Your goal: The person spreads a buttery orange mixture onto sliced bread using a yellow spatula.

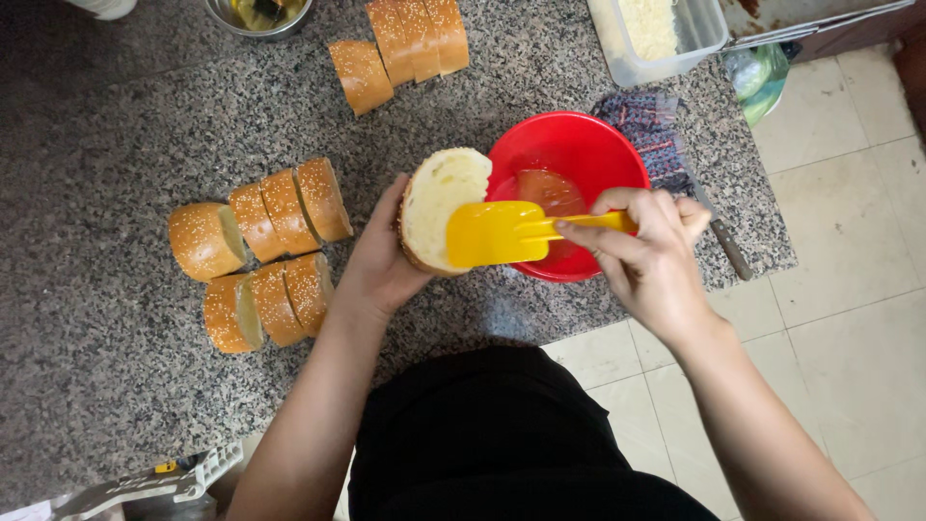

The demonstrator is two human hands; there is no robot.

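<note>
While the left hand (378,259) cups its fingers around a cut bun (436,205) above the stone counter (96,338), the right hand (648,253) pinches a yellow spatula (502,233) flat against the bun, beside the red bowl (603,154).

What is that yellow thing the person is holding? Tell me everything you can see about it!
It is a yellow spatula that looks like smooth plastic or silicone, with a wide, flat, rounded blade and a thin handle. The right hand pinches the handle. It lies almost level, blade pointing left, resting against the pale cut face of the bun half that the left hand holds up. Its handle crosses over the red bowl.
</note>
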